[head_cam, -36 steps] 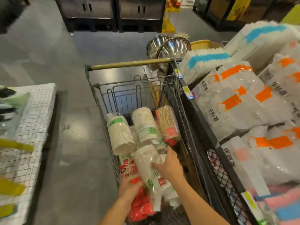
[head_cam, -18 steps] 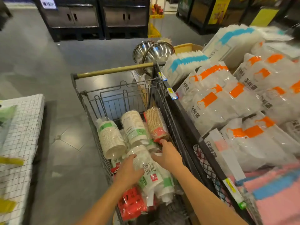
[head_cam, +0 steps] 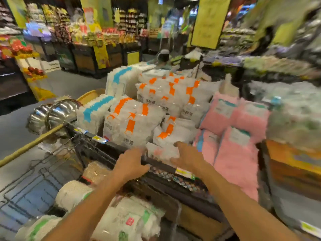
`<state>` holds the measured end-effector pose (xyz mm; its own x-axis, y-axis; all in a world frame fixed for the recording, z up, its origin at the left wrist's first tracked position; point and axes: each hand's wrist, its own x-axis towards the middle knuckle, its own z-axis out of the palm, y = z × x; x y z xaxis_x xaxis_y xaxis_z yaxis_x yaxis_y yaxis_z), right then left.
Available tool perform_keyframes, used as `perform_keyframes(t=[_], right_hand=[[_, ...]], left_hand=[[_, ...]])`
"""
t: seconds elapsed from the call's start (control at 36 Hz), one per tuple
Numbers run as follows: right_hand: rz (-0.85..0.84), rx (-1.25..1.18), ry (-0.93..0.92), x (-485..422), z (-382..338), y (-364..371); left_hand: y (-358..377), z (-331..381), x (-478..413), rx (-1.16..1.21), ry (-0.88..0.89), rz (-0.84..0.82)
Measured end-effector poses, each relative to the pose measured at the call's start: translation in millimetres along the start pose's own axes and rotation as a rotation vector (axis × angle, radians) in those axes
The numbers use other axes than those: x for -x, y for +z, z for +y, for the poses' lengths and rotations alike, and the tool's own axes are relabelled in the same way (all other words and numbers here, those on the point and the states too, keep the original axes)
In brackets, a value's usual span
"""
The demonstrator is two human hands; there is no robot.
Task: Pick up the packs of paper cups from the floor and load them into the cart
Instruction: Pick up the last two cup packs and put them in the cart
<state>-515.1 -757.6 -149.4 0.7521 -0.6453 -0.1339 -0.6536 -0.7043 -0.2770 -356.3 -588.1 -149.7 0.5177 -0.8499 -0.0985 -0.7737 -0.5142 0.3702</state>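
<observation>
The wire cart (head_cam: 52, 164) sits low at the left, its wooden handle bar (head_cam: 34, 142) slanting across. Several packs of paper cups (head_cam: 73, 195) lie inside it: white with green labels, and a brownish one (head_cam: 95, 171) further back. My left hand (head_cam: 130, 164) is above the cart's right side, fingers apart, holding nothing. My right hand (head_cam: 189, 157) is raised over the rim of the mesh display bin (head_cam: 173, 174), fingers spread, empty. The frame is blurred by motion.
The display bin to the right holds white packs with orange labels (head_cam: 132, 124), blue-labelled packs (head_cam: 93, 110) and pink packs (head_cam: 234, 145). Steel bowls (head_cam: 52, 113) stand beyond the cart handle. Grey floor (head_cam: 15, 131) stretches left; store shelves (head_cam: 86, 54) line the back.
Both hands let go of the cup packs in the cart and rose toward the display bin. My view swung up and to the right.
</observation>
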Motion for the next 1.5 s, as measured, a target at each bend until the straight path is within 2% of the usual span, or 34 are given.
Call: perform_keyframes(t=[0.17,0.33,0.61,0.78,0.97,1.11,1.31,1.5], right_hand=[[0.136,-0.054,0.346,131.6,63.0,-25.2],[0.262,-0.101,0.652,282.9,113.6,-29.2],[0.413,-0.225,1.137,567.2,171.9,28.8],[0.468,-0.337,1.427,737.4,200.5,71.3],[0.579,-0.446,1.683,921.0,224.9,116.7],[0.591,-0.513,1.81,1007.5,237.6,141.4],[0.618,-0.619,1.946,1065.1,276.7,175.6],[0.618,-0.689,2.069,1084.6,349.6,212.2]], left_hand=[[12.6,99.2,11.3,-0.076,0.361,-0.143],[46.5,213.9,70.5,-0.174,0.679,-0.298],[153.6,400.0,241.5,-0.318,1.241,-0.511],[234.1,498.8,381.8,-0.408,1.469,-0.605],[317.9,597.6,526.4,-0.474,1.629,-0.676],[363.2,648.5,590.8,-0.479,1.627,-0.768],[422.5,711.8,622.5,-0.547,1.628,-0.876],[518.0,794.3,620.6,-0.601,1.648,-0.923]])
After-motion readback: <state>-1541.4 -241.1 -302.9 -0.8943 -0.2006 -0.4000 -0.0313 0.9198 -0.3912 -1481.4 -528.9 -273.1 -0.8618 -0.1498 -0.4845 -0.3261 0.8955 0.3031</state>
